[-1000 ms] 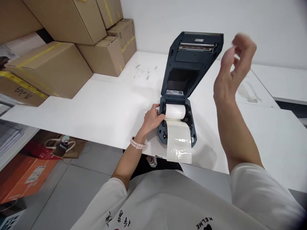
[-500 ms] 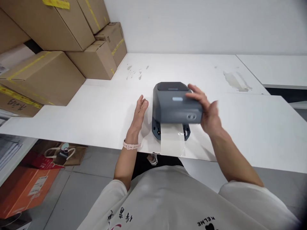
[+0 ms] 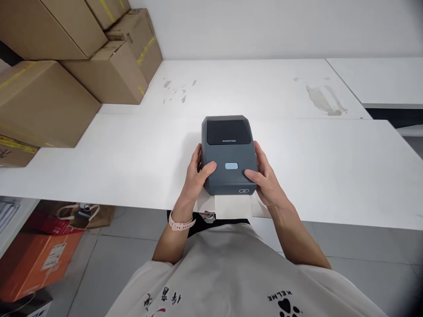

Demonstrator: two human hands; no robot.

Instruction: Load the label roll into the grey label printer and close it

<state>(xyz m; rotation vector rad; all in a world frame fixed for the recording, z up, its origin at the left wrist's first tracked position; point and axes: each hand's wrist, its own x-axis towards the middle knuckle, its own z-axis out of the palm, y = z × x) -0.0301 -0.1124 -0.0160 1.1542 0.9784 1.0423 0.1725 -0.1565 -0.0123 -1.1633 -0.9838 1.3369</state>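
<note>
A dark blue-grey label printer (image 3: 218,152) stands on the white table near its front edge, with its lid down. It has a dark window on top and a pale blue button. White label paper (image 3: 232,207) sticks out of its front and reaches past the table edge. My left hand (image 3: 194,178) grips the printer's left side, thumb on top, with a pink band on the wrist. On the opposite side my right hand (image 3: 266,180) holds it the same way, thumb on the lid near the front corner. The fingers under both sides are partly hidden.
Cardboard boxes (image 3: 112,72) with yellow tape are stacked at the left on the white table (image 3: 317,176). A white wall (image 3: 251,28) rises behind. On the floor at lower left are an orange box (image 3: 38,259) and a paper bag (image 3: 104,216).
The printer's lid has gone from raised to down, covering the inside. My left hand has come onto the printer's left side, and my right hand has shifted down along its right side.
</note>
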